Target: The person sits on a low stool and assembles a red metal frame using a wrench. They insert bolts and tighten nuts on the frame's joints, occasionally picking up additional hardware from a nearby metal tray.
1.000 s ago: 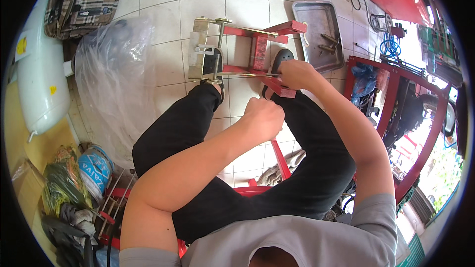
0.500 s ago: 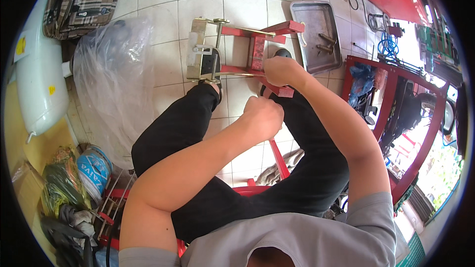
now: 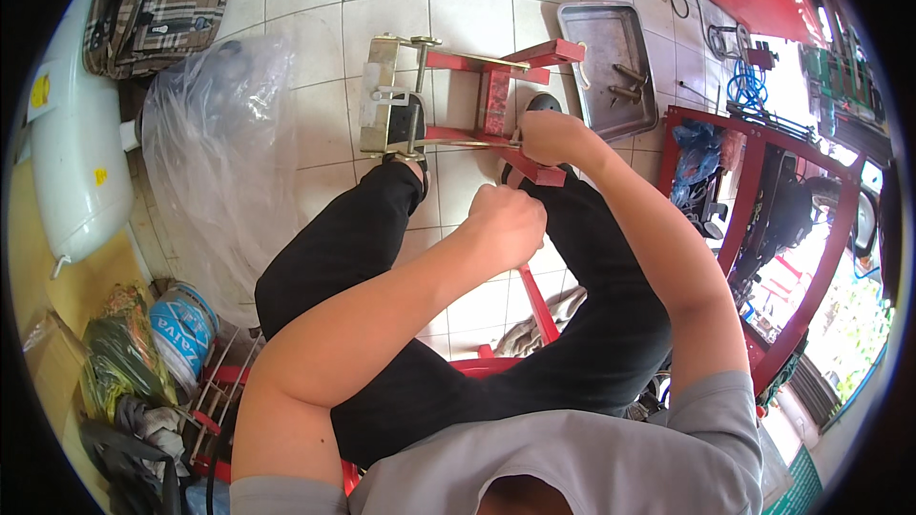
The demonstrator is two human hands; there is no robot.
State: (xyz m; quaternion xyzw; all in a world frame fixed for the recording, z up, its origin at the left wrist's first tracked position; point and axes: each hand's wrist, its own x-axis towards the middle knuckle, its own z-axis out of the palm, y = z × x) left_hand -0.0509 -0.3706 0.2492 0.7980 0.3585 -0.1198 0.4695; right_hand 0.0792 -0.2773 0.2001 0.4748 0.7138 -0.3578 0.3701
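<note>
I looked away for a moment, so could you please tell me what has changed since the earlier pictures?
The right hand moved left over the red frame, then slightly back right. The left hand, red frame and tray stayed put.

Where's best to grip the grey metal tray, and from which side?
Likely the raised right rim of the tray, from the right: its left rim sits close to the red frame and the right hand. Keep it level; metal-looking pieces lie inside.

Gap between plastic sheet (image 3: 224,133) and red frame (image 3: 493,100); legs (image 3: 334,243) flank left hand (image 3: 509,227).
</note>
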